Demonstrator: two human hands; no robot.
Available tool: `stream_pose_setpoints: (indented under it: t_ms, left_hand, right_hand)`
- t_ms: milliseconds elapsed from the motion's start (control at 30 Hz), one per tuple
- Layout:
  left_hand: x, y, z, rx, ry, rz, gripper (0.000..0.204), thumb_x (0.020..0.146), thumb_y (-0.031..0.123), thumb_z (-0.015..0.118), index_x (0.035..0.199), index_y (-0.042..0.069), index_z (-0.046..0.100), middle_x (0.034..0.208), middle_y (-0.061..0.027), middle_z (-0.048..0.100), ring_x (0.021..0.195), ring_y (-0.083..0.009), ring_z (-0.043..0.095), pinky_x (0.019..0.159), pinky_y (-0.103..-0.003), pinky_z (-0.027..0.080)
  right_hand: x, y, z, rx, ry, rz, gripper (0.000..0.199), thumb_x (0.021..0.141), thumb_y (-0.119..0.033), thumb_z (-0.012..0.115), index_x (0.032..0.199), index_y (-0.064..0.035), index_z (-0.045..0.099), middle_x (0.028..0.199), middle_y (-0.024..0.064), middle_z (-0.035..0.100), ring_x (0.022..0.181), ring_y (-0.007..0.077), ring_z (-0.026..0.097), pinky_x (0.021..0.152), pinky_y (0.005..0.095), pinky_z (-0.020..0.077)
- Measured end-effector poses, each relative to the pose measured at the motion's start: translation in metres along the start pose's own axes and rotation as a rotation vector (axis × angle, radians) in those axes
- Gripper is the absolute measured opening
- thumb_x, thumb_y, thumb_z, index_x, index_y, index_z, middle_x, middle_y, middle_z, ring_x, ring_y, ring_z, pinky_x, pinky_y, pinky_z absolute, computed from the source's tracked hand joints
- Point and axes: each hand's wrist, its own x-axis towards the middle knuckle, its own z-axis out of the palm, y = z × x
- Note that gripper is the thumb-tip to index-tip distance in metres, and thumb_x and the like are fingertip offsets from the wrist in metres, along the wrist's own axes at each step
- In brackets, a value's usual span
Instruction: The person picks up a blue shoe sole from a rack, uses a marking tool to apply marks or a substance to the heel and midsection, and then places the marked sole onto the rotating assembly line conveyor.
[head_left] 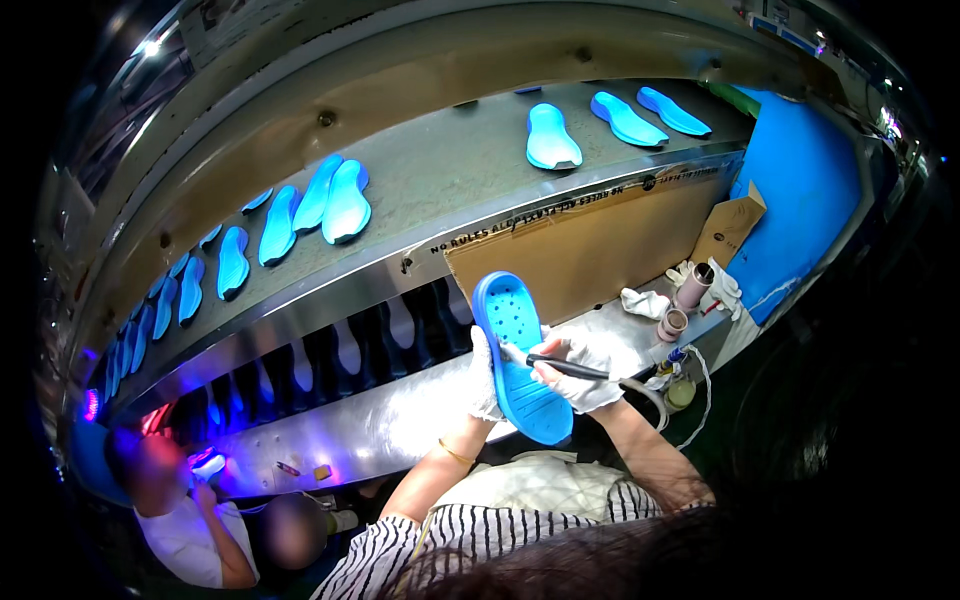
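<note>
- I saw my gloved left hand (486,380) gripping a blue shoe sole (517,355) by its edge, tilted upright just in front of the metal bench (400,425).
- My gloved right hand (590,370) was closed round a dark pen-like tool (565,367) — its tip touched the sole's middle.
- More blue soles (345,203) lay on the grey belt (440,170) beyond the bench.
- Tape rolls (672,324) stood on the bench, right of the sole.
- Another person (185,520) worked at the bench's far left — under violet light.
</note>
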Motion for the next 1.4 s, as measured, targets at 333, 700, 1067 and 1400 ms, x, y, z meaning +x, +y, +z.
stream_pose_setpoints:
  t_ms: [333,700,1067,1400]
  left_hand:
    - [0.013,0.009,0.006,0.202,0.273,0.104,0.079,0.084,0.068,0.033,0.128,0.004,0.041,0.116,-0.0139,0.055,0.104,-0.0277,0.055,0.091,-0.043,0.045]
    - [0.013,0.020,0.031,0.154,0.269,0.128,0.080,0.081,0.070,0.039,0.128,0.006,0.041,0.114,-0.0155,0.055,0.101,-0.0315,0.056,0.088,-0.046,0.047]
    - [0.019,0.001,0.034,0.192,0.050,0.088,0.081,0.083,0.068,0.034,0.140,0.011,0.027,0.137,-0.0143,0.038,0.121,-0.0322,0.043,0.101,-0.046,0.037]
    - [0.023,0.005,0.042,0.236,0.016,0.199,0.083,0.083,0.065,0.039,0.142,0.008,0.022,0.141,-0.0189,0.031,0.128,-0.0358,0.034,0.107,-0.049,0.028]
  right_hand:
    - [-0.015,0.019,0.000,0.341,-0.060,0.267,0.024,0.076,0.004,0.062,0.099,0.0044,0.057,0.087,0.0114,0.062,0.082,0.0186,0.063,0.073,0.0269,0.0549]
    - [-0.008,-0.002,-0.010,-0.027,-0.048,0.248,0.011,0.081,-0.008,0.065,0.088,-0.0002,0.062,0.078,0.0076,0.065,0.067,0.0127,0.062,0.062,0.0247,0.0499]
    - [-0.029,-0.007,0.007,0.057,0.006,-0.007,0.011,0.080,0.003,0.061,0.089,0.0011,0.057,0.075,0.0075,0.063,0.068,0.0138,0.062,0.064,0.0251,0.0506]
    - [-0.030,-0.012,0.009,-0.011,-0.045,-0.007,0.014,0.077,0.007,0.065,0.087,-0.0008,0.061,0.083,0.0067,0.063,0.075,0.0123,0.061,0.069,0.0225,0.0501]
